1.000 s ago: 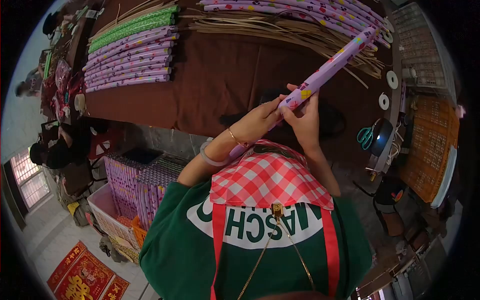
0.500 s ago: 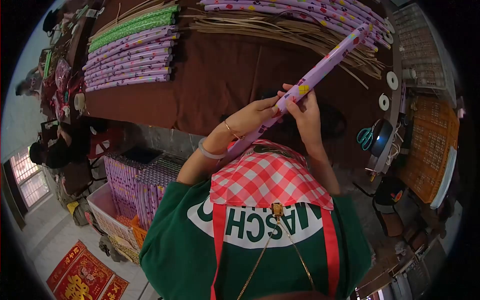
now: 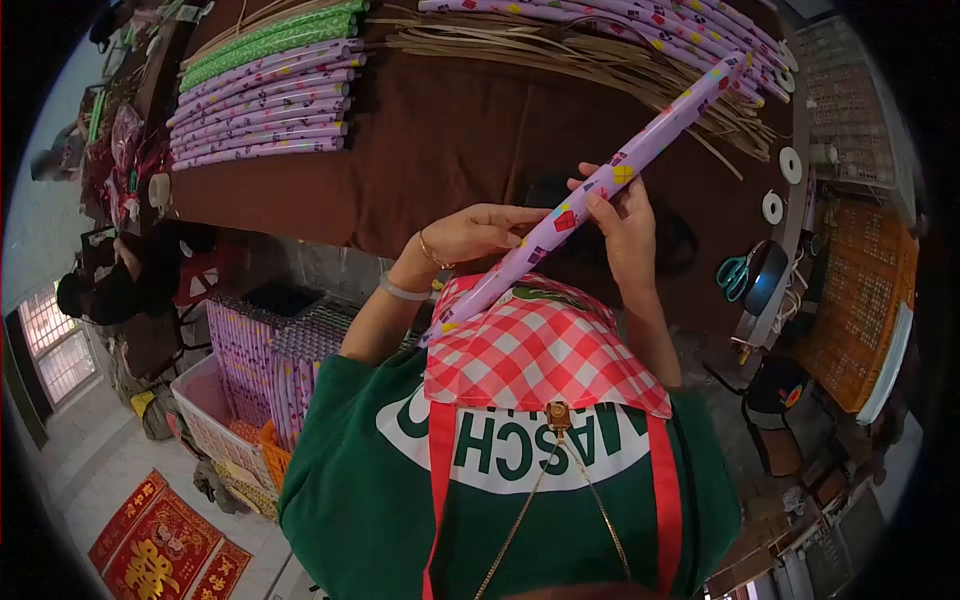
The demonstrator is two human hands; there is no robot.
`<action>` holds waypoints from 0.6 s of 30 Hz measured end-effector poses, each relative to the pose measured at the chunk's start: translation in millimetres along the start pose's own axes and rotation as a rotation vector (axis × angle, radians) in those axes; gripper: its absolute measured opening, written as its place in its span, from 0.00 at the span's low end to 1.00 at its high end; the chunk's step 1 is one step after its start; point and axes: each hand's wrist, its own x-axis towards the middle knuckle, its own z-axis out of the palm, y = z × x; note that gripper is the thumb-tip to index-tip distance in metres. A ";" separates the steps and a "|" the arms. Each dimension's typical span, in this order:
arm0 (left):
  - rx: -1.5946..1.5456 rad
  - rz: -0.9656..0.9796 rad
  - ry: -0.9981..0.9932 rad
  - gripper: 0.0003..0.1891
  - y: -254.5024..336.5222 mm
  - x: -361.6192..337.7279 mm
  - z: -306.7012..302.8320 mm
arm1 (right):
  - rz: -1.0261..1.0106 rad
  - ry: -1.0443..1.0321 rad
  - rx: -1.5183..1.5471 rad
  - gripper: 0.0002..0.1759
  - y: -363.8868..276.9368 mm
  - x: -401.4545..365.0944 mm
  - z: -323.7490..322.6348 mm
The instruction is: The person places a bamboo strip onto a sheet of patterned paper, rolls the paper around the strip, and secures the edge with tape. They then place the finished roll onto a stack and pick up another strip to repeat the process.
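Observation:
A long roll of lilac wrapping paper (image 3: 575, 215) with a gift-box pattern runs slantwise, its lower end by the checked apron and its far end over the strips on the table. My right hand (image 3: 622, 220) is closed around its middle, thumb on the near side. My left hand (image 3: 485, 235), a bangle at the wrist, lies beside the roll with its fingers stretched towards it and the fingertips right at its edge. Long tan strips (image 3: 560, 65) lie under the far end. More lilac rolls (image 3: 590, 18) are stacked behind them.
Lilac rolls (image 3: 265, 105) and green rolls (image 3: 275, 50) lie on the brown-covered table (image 3: 430, 150) at left. Tape rolls (image 3: 772, 207) and teal scissors (image 3: 733, 275) are at the right edge. A crate (image 3: 215, 400) of upright rolls stands below left. A person (image 3: 100, 285) sits at far left.
My left hand has loosened from around the roll and shifted left, its fingers straightening. More of the roll's lower part shows, and my right hand still holds it.

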 end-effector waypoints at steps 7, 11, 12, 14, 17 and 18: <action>0.325 -0.056 0.077 0.28 13.4 11.3 13.5 | 0.018 0.014 -0.018 0.25 -2.5 -1.0 -0.7; 0.184 -0.055 0.045 0.30 10.1 7.3 10.8 | 0.029 0.010 -0.029 0.26 -4.9 -3.3 1.0; 0.216 -0.049 0.022 0.31 10.5 5.8 10.8 | 0.022 0.009 -0.017 0.26 -4.7 -3.4 1.4; 0.249 -0.045 -0.002 0.32 8.6 5.1 10.4 | 0.015 0.010 -0.004 0.26 -5.3 -3.8 1.2; 0.195 0.051 -0.070 0.33 5.9 6.4 9.7 | 0.008 -0.010 -0.002 0.27 -5.8 -2.5 0.5; 0.116 0.026 -0.049 0.30 8.4 8.7 12.0 | 0.000 -0.016 0.013 0.27 -4.1 -2.7 0.7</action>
